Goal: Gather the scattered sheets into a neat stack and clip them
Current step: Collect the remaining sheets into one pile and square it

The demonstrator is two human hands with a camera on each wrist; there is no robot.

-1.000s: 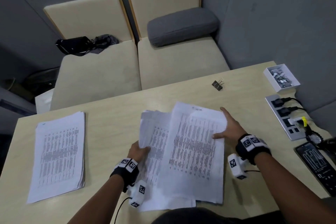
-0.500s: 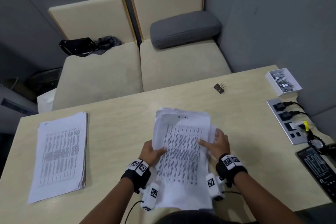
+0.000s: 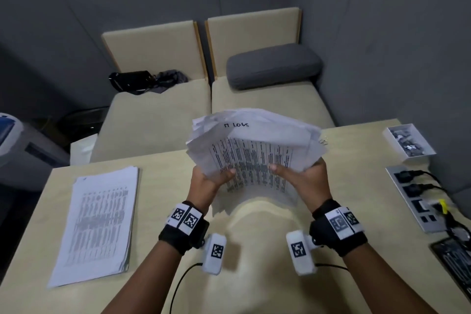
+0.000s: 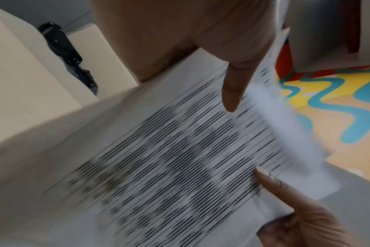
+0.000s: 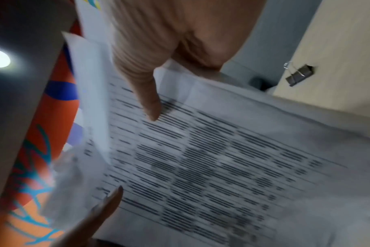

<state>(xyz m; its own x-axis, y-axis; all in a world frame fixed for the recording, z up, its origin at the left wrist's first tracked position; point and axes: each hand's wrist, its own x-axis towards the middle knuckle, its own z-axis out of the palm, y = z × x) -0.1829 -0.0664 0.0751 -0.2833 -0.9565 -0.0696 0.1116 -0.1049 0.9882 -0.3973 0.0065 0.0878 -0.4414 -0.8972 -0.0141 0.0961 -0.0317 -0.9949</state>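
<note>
A loose bundle of printed sheets stands tilted above the wooden table, its edges uneven and its lower end bowed. My left hand grips its left side with the thumb on the front page. On the right side my right hand grips it the same way, thumb pressed on the print. A black binder clip lies on the table beyond the bundle; in the head view only its wire handle peeks out beside the paper.
A second, squared stack of printed sheets lies at the table's left. At the right edge are a white box of clips, a power strip with plugs and a phone. Cushioned seats stand behind the table.
The sheets lay spread on the table, were pushed together, and now are lifted off it and held upright in both hands.
</note>
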